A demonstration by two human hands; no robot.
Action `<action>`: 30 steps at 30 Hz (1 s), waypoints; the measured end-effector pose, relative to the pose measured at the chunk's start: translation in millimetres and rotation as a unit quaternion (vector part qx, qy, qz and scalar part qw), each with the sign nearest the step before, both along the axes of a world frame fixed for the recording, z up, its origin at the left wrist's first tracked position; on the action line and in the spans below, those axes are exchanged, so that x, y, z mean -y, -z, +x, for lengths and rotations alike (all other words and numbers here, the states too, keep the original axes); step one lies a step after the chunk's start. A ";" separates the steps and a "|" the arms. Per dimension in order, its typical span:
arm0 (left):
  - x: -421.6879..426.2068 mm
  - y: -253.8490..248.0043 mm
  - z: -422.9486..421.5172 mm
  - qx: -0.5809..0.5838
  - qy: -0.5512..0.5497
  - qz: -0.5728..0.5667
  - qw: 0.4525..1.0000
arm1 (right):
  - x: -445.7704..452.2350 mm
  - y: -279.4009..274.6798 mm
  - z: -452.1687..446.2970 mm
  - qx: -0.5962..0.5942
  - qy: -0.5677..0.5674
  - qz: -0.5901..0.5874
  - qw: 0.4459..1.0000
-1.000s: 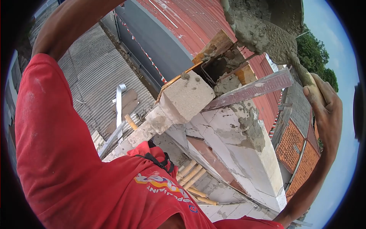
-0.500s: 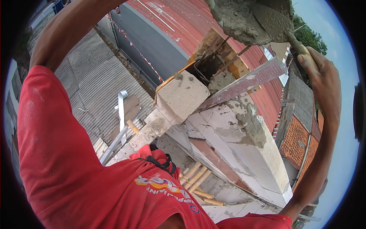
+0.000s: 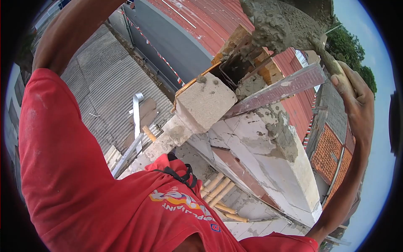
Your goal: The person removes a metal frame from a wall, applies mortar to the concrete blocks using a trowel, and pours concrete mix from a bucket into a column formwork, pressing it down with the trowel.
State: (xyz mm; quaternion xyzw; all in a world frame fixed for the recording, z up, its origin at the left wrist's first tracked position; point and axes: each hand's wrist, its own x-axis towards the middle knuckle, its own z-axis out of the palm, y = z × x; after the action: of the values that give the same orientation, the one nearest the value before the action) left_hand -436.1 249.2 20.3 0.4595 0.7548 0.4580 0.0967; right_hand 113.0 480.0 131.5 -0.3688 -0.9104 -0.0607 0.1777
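My right hand (image 3: 357, 90) is closed around the handle of a mortar-coated trowel (image 3: 329, 61) at the upper right. Its blade is pressed against wet grey mortar (image 3: 273, 27), which bulges at the lip of a dark container (image 3: 321, 10) cut off by the top edge. Just below is a column form of wooden boards (image 3: 273, 73), with metal bars and mortar inside its dark opening. My left arm (image 3: 69, 38) reaches up past the top edge, so my left hand is out of sight.
Beside the form stands a pale masonry block (image 3: 205, 103). A reddish-brown bar (image 3: 277, 90) slants over the white wall (image 3: 268, 147). Bamboo poles (image 3: 218, 193) lie below. Corrugated roofing (image 3: 100, 80) spreads at left, red metal roofing (image 3: 210, 25) behind.
The trowel has tilted and moved slightly right and down in view, and the mortar now bulges lower over the form. The whole view has shifted a little.
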 end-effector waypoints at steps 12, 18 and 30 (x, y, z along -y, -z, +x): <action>6.8 8.7 13.5 0.012 -0.007 -0.004 1.000 | 51.1 1.5 29.5 0.050 0.077 0.004 0.996; 10.6 5.1 13.9 0.014 -0.007 -0.001 1.000 | 34.3 -9.8 36.8 0.001 0.106 0.109 0.988; 13.1 5.3 12.3 0.017 -0.007 -0.004 1.000 | -41.8 -11.5 -21.0 0.031 -0.006 0.073 0.997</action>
State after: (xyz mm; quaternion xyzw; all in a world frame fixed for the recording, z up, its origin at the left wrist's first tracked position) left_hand -423.8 236.1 15.0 0.4463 0.7580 0.4631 0.1083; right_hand 92.0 521.9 142.9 -0.3473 -0.9107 -0.1376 0.1761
